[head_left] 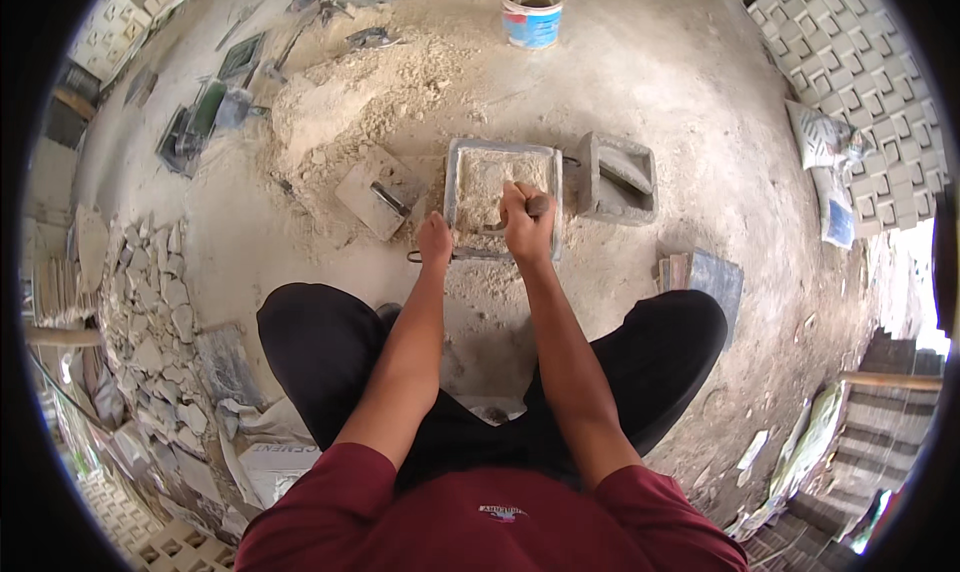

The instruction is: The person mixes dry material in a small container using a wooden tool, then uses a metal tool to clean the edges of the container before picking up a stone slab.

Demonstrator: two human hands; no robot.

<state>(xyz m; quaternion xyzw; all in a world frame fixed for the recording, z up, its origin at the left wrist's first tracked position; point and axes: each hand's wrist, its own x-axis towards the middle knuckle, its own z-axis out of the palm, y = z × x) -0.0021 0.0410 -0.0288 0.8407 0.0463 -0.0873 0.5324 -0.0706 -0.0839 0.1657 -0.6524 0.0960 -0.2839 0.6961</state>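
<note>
A square metal mould (452,177) lies on the ground before me, filled with pale, damp-looking cement mix (490,177). My right hand (527,222) is above the mould's right half, wrapped round the wooden handle of a trowel (539,205). Part of its metal shows at the mix, left of my fingers; the rest is hidden. At the mould's near left corner my left hand (434,240) is closed on the rim, its fingertips mostly hidden. Left of the mould lies a square plate (360,194) with a metal bar handle (390,199), dusted with mix.
Right of the mould sits a grey box-shaped mould (650,187). A heap of dry mix (340,102) spreads at the far left. Beyond stands a bucket (532,32). Thin tiles (712,282) lie by my right knee, broken pieces (150,312) at left. Patterned blocks (850,62) line the right.
</note>
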